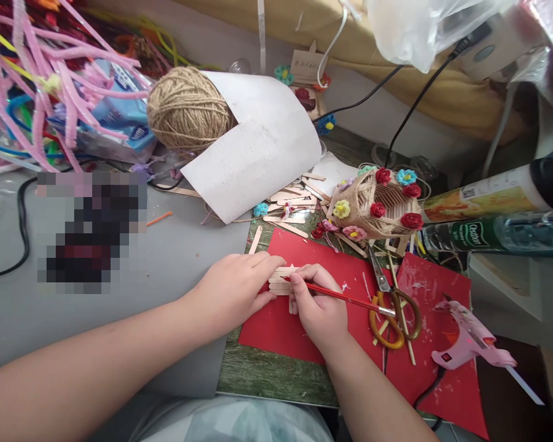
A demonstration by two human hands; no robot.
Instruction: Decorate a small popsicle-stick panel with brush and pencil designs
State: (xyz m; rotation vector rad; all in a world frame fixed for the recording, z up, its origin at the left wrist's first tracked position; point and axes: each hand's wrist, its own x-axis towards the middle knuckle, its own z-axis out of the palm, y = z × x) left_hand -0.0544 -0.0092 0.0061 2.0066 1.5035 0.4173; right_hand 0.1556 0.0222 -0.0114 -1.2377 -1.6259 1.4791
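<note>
Between my hands, a small row of wooden craft sticks [280, 286] lies side by side over a red sheet [271, 341]. My left hand [233, 291] grips the left end of these sticks, thumb below and fingers above. In my right hand [321, 310] is a red pencil [350, 299], its tip on the sticks and its metal end pointing right. The right fingers also rest at the sticks' right side. Just right of that hand lie scissors [387, 298] with brown handles, blades slightly apart.
A pink glue gun [472, 337] rests on a second red sheet [447, 393]. Behind are a twine-wrapped holder with flowers [364, 205], loose craft sticks [295, 199], a twine ball [188, 110] and white paper [271, 147]. Bottles [488, 236] lie at right; pipe cleaners [37, 80] crowd the left.
</note>
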